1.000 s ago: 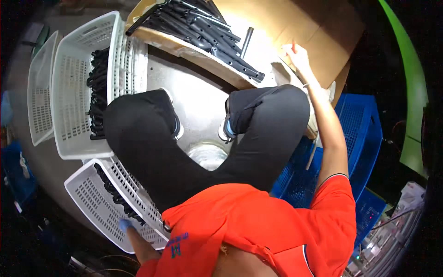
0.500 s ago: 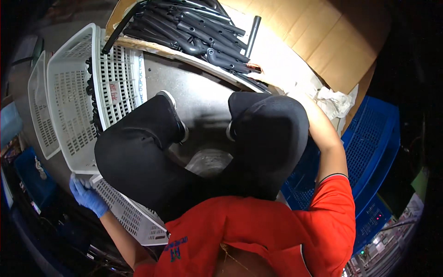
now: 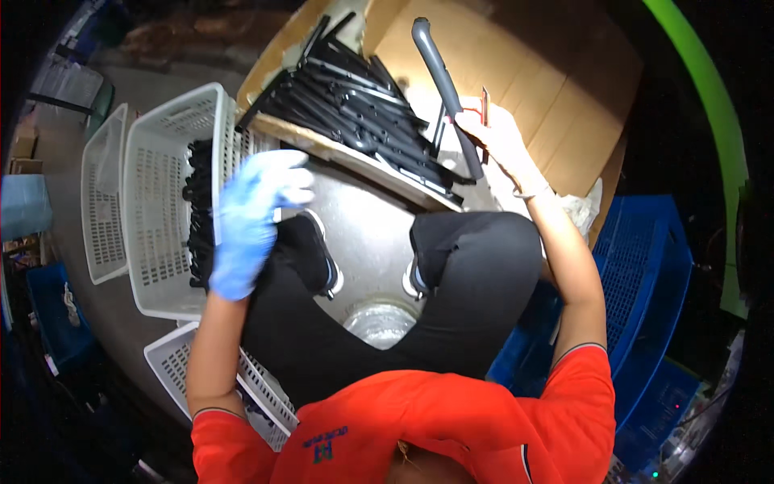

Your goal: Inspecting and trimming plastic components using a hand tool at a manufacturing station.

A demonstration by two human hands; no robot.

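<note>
- Head view: cardboard box (image 3: 516,73) holds black bars (image 3: 355,113); white basket (image 3: 165,202) holds more.
- Right hand (image 3: 496,137) grips a grey bar (image 3: 443,81) above the box.
- Left hand (image 3: 250,218), blue-gloved, half-curled, holds nothing, over the basket's rim.

One head-worn fisheye view is given — aimed straight down, close over the lap (image 3: 419,323) and floor (image 3: 371,234); edges are bent toward the rim.

Left hand (image 3: 251,222) raised, blurred; right hand (image 3: 500,145) closed in a grip.
</note>
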